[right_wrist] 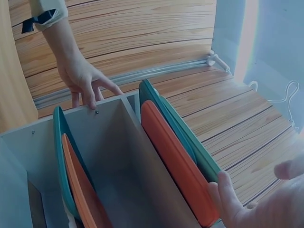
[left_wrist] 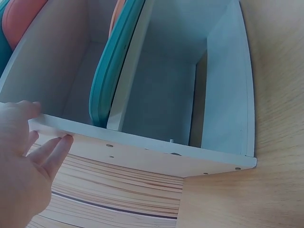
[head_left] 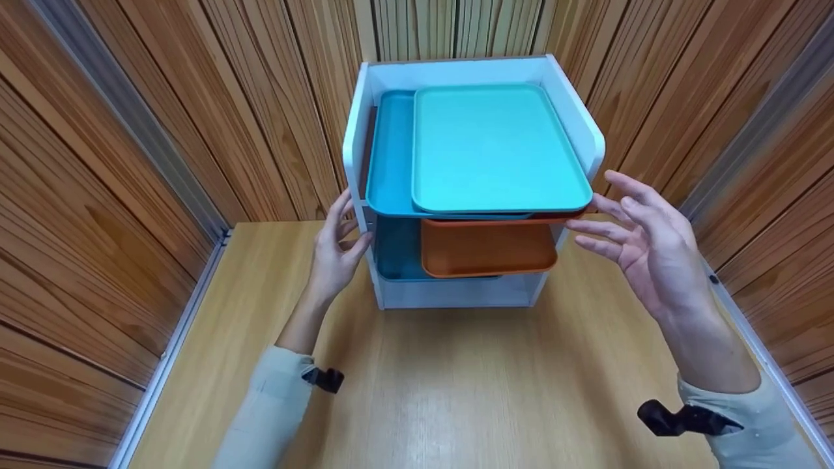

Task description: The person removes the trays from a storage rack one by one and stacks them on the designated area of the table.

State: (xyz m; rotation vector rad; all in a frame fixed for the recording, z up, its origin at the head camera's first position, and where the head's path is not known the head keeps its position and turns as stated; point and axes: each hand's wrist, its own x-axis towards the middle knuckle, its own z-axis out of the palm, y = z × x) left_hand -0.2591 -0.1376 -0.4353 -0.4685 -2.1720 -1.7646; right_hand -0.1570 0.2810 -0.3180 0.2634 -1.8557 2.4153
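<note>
A white open-front shelf rack stands against the back wall. On its top level a turquoise tray overlaps a blue tray, with a red-orange tray under them. The middle level holds an orange tray on a teal tray. My left hand pinches the front edge of the rack's left side panel, thumb in front and fingers on the outer face. My right hand is spread at the right side, its fingertips right at the front corner of the upper trays.
The rack rests on a wooden tabletop. Wood-patterned walls close in the back and both sides, with metal rails along the lower edges. Dark straps sit on both sleeves.
</note>
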